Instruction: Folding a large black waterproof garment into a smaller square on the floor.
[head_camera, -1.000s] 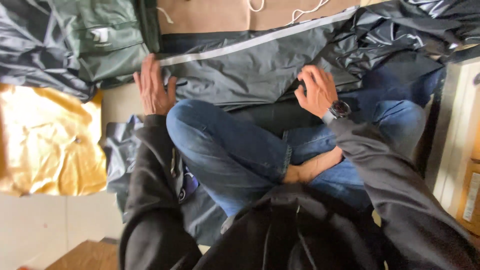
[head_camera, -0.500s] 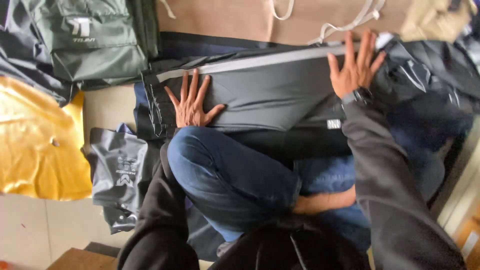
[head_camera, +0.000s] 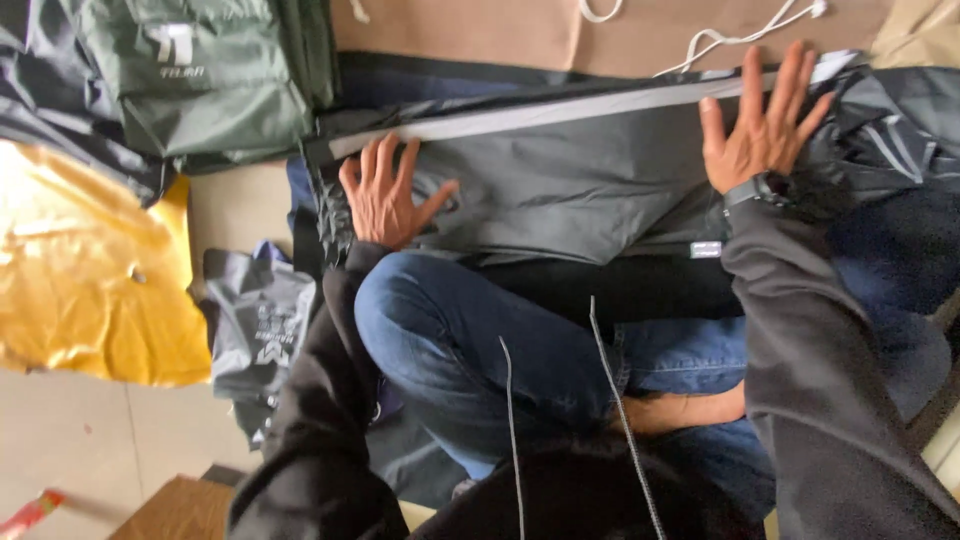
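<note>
Both hands lie flat with fingers spread, left hand (head_camera: 385, 195) and right hand (head_camera: 762, 125), pressing the dark grey fabric (head_camera: 570, 180), probably folded, on the floor before the crossed legs (head_camera: 480, 350).

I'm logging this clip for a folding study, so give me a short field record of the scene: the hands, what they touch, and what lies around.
left hand: flat, fingers spread, pressing the left end of the grey fabric sheet
right hand: flat, fingers spread, pressing the sheet's right end; dark wristwatch on the wrist
sheet: folded flat, with a light grey strip along its far edge
posture: seated cross-legged in blue jeans
left of sheet: green bag, yellow fabric, small grey pouch
beyond sheet: white cord on a brown surface
</note>
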